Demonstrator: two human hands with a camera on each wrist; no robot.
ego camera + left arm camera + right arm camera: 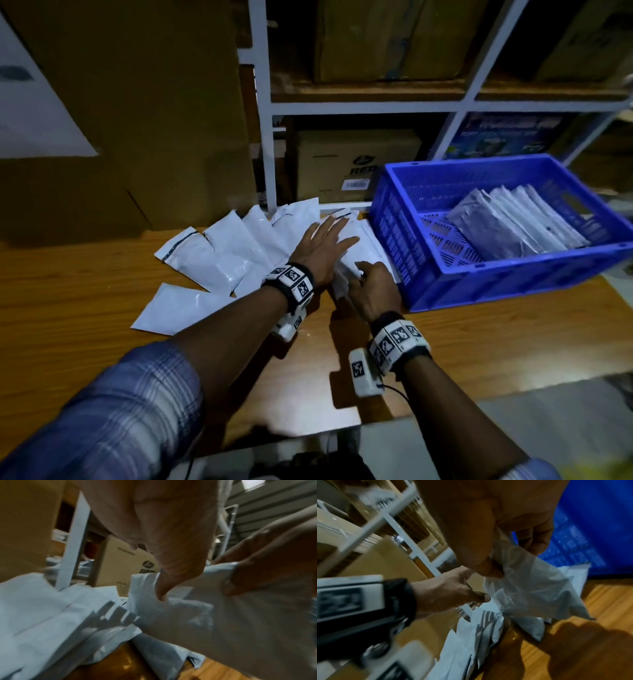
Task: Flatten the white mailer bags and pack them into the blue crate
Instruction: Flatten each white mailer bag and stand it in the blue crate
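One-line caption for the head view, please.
Left hand flattens a white mailer bag pinched by the right hand, beside the blue crate.

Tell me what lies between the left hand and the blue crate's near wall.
Head view: white mailer bags fill the stretch between left hand and blue crate; right hand pinches one.

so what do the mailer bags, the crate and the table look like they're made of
Mailer bags: thin white plastic film, probably poly, with a soft sheen; it crumples where the right hand pinches one. Blue crate: rigid moulded plastic, its walls and floor slotted. Table: wood or wood-look laminate, glossy, with visible grain.
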